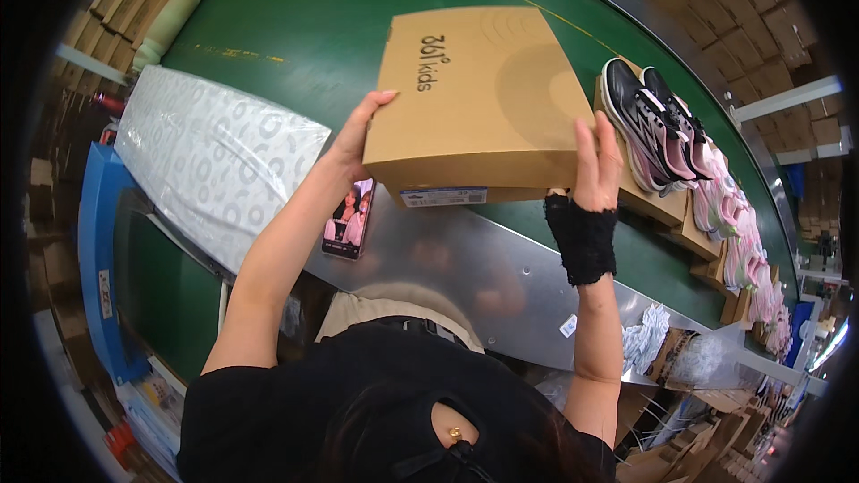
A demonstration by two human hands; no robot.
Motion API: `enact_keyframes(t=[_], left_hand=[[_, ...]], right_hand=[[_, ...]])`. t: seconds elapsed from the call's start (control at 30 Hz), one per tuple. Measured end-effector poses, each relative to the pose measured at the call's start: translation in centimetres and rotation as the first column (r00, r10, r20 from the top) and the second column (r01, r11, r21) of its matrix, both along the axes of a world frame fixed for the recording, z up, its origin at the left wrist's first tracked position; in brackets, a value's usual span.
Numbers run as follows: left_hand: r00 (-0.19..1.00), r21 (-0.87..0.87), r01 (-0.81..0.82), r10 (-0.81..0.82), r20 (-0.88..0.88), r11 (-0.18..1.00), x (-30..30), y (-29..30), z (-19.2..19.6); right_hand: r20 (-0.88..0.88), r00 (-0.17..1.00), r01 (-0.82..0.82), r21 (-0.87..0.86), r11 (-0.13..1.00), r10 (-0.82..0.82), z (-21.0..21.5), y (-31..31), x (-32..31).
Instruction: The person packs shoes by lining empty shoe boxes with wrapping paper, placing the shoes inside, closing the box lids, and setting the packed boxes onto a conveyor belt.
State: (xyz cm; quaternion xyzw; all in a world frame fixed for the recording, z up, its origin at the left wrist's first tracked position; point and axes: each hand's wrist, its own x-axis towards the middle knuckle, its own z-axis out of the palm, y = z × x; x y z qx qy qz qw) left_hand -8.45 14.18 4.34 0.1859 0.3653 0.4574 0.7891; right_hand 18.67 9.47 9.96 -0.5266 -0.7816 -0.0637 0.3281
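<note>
Your left grip (356, 136) and right grip (597, 172) hold a closed brown shoebox (474, 112) between them, over the green-and-metal worktop (447, 255). A lit phone (347, 231) lies nearer you; leftward is a pale patterned bundle (219, 152), rightward black sneakers (633, 116) on brown boxes (655, 206).

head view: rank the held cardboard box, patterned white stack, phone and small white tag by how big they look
1. cardboard box
2. patterned white stack
3. phone
4. small white tag

The box is raised and likely nearer the camera, so its true size against the stack is unsure.
</note>
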Motion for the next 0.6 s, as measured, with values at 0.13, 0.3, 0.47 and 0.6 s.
enact_keyframes(t=[0.13,0.3,0.47,0.6], left_hand=[[0.964,0.161,-0.236,0.251,-0.083,0.958,-4.6,-5.0,2.3],[0.797,0.434,-0.564,0.601,0.062,0.703,-14.2,-14.4,3.2],[0.627,0.317,-0.765,0.761,0.166,0.561,-18.9,-24.9,4.9],[0.129,-0.018,-0.991,0.991,-0.019,0.129,-18.0,-28.3,4.9]], right_hand=[[-0.156,0.985,-0.068,0.026,0.997,0.071,-1.0,-2.5,0.2],[0.058,0.992,-0.106,-0.141,0.984,0.115,-6.0,-3.4,5.4],[0.257,0.965,0.032,0.086,0.996,-0.053,-6.1,1.2,14.8],[0.435,0.826,0.339,0.127,0.932,-0.359,-3.0,5.7,20.2]])
